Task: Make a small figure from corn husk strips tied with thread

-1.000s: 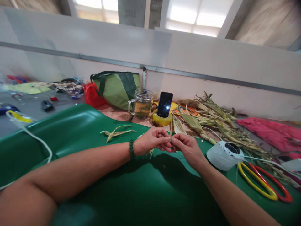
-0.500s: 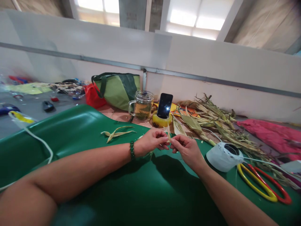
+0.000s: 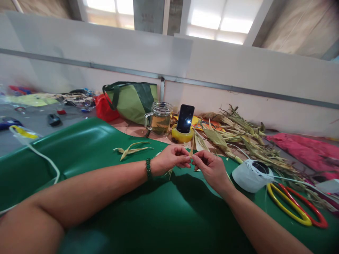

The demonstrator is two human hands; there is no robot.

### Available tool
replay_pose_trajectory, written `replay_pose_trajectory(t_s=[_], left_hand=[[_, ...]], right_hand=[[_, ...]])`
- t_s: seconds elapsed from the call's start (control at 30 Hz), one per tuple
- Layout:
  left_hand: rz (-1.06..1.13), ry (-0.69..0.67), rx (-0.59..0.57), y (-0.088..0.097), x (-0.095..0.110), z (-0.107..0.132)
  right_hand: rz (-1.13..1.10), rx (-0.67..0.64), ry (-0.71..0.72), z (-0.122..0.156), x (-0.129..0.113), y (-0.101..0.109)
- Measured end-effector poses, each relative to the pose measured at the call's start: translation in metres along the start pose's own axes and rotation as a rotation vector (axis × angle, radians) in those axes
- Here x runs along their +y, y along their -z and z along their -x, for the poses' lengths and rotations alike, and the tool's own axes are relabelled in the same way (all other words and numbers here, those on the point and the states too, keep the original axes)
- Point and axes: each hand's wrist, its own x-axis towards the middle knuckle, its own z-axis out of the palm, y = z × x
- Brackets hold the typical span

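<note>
My left hand (image 3: 173,158), with a green bead bracelet (image 3: 148,168) at its wrist, pinches a thin strip of dry corn husk (image 3: 192,150) between thumb and fingers. My right hand (image 3: 208,167) pinches the same strip from the other side, its fingertips close to the left ones. The strip's upper end sticks up above the fingers; its lower part is mostly hidden by them. Both hands hover over the green mat (image 3: 164,211). Several loose husk strips (image 3: 132,151) lie on the mat left of my hands.
Behind my hands stand a glass mug (image 3: 160,121) of tea and a phone (image 3: 185,119) in a yellow holder (image 3: 182,135). A husk pile (image 3: 238,137) spreads to the right, with a white round container (image 3: 251,178) and red-and-yellow-handled scissors (image 3: 293,208). A green bag (image 3: 135,102) leans at the wall.
The husk strip's upright end has tilted slightly to the right, and the fingertips have shifted a little around it. Both arms stay almost where they were.
</note>
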Motion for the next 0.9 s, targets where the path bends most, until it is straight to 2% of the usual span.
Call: replay_pose_trajectory(t_s=[0.17, 0.3, 0.5, 0.77, 0.9], left_hand=[[-0.082, -0.094, -0.019, 0.0003, 0.0001, 0.0008], [-0.127, -0.139, 0.000, -0.0008, 0.0005, 0.0012], [-0.008, -0.079, 0.035, -0.0032, 0.0012, 0.0024], [0.033, -0.019, 0.028, -0.0041, 0.0033, 0.0030], [0.033, 0.001, 0.031, -0.0037, 0.0051, 0.0043]], right_hand=[[0.066, -0.006, 0.048, 0.0001, 0.0004, 0.0001], [0.024, -0.035, 0.016, -0.0012, -0.0005, 0.0003], [-0.043, -0.034, -0.028, -0.0020, 0.0010, 0.0005], [0.061, 0.053, 0.155, 0.0033, 0.0033, -0.0028], [0.038, 0.069, 0.160, 0.0031, 0.0013, -0.0028]])
